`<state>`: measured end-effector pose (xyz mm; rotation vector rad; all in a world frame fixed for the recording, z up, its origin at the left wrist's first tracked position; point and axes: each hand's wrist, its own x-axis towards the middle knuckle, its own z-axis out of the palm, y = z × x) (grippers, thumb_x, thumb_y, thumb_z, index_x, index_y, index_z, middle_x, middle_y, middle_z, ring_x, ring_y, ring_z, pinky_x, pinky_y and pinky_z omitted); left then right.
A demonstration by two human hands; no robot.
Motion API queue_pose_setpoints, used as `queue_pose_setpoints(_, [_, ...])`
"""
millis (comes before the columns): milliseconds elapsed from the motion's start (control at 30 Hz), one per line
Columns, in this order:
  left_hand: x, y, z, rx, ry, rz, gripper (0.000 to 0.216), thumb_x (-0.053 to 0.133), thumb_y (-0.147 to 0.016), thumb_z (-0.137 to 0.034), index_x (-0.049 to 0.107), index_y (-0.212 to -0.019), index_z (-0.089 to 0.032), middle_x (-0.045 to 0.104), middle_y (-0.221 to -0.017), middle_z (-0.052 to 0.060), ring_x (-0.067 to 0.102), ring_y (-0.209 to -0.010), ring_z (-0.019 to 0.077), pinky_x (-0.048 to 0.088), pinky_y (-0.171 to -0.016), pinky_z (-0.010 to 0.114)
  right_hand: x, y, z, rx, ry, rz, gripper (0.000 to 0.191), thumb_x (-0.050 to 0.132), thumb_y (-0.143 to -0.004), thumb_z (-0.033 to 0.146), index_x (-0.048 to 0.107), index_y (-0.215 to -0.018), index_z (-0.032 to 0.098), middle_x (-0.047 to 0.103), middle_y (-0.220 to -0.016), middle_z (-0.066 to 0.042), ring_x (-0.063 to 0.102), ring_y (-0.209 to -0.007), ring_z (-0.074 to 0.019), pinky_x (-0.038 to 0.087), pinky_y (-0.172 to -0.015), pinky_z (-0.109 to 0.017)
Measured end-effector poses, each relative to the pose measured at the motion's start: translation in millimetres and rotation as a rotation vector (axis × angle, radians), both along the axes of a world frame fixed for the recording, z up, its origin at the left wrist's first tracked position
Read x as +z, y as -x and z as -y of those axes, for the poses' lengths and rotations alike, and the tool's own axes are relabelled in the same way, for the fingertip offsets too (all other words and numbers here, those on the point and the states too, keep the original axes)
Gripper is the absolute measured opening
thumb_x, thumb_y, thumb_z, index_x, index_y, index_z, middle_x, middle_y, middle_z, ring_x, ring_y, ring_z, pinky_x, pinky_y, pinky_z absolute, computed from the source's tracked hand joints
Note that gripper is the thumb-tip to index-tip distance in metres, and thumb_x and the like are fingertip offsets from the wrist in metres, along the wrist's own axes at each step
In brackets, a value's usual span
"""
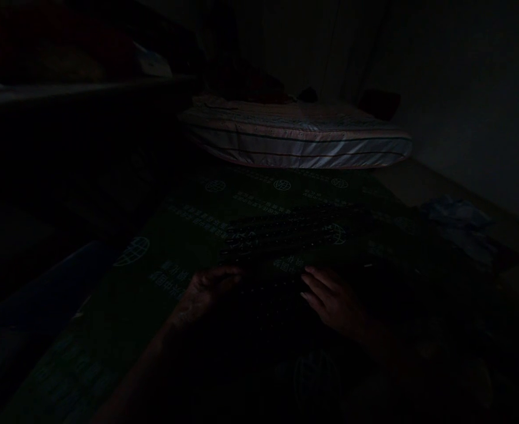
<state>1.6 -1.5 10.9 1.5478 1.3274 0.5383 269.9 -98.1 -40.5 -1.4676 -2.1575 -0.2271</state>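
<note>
The picture is very dark. My left hand [210,282] is closed, its fingers pressed together at the left end of some dark material with rows of pale dots [272,288]; what lies between the fingers is hidden. Across from it, my right hand [332,297] reaches in with fingers stretched out and slightly apart, their tips at the right side of the same material. Its thumb cannot be made out. Just beyond both hands lies a bundle of long dark strips with pale dots [277,235]. Everything rests on a green printed sheet [153,300].
At the far end sits a striped cushioned pad [303,144]. Crumpled cloth or plastic [458,218] lies on the floor to the right. A shelf edge [87,89] runs along the upper left with things on it. The wall [471,118] stands at the right.
</note>
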Motion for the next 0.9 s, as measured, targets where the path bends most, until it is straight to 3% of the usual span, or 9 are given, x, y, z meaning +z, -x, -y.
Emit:
queue_pose_setpoints(167, [-1.1, 1, 0, -0.015, -0.016, 0.011, 0.035, 0.063, -0.069, -0.049, 0.071, -0.090, -0.022, 0.072, -0.083, 0.003, 0.064, -0.074, 0.0208, 0.048, -0.061, 0.026, -3.2, 0, -1, -0.023, 0.007, -0.004, 0.022, 0.051, -0.089, 0.026, 0.066, -0.104, 0.020, 0.063, -0.117, -0.012, 0.061, -0.104, -0.0253, 0.051, -0.091, -0.044])
queue_pose_setpoints(333, [-1.1, 1, 1, -0.051, -0.034, 0.011, 0.036, 0.062, -0.071, -0.050, 0.071, -0.091, -0.021, 0.072, -0.086, 0.003, 0.064, -0.076, 0.0207, 0.048, -0.064, 0.026, -5.3, -2, -4, -0.058, 0.009, -0.103, 0.030, 0.048, -0.090, 0.029, 0.059, -0.116, 0.018, 0.064, -0.115, -0.012, 0.060, -0.105, -0.0231, 0.052, -0.090, -0.040])
queue_pose_setpoints(567, [-1.0, 2, 2, -0.063, -0.046, 0.012, 0.037, 0.060, -0.073, -0.050, 0.070, -0.092, -0.020, 0.072, -0.090, 0.004, 0.065, -0.081, 0.0226, 0.050, -0.068, 0.028, -8.1, -4, -11, -0.146, -0.001, -0.133, 0.027, 0.043, -0.091, 0.024, 0.064, -0.108, 0.018, 0.065, -0.111, -0.012, 0.062, -0.102, -0.0230, 0.052, -0.090, -0.040])
queue_pose_setpoints(900, [-7.7, 4, 0, -0.059, -0.074, 0.031, 0.038, 0.062, -0.073, -0.051, 0.069, -0.093, -0.019, 0.071, -0.081, 0.003, 0.064, -0.072, 0.0199, 0.048, -0.062, 0.027, -6.7, -4, -12, -0.112, -0.011, -0.094, 0.028, 0.042, -0.091, 0.020, 0.064, -0.109, 0.018, 0.066, -0.107, -0.011, 0.062, -0.097, -0.0210, 0.052, -0.086, -0.036])
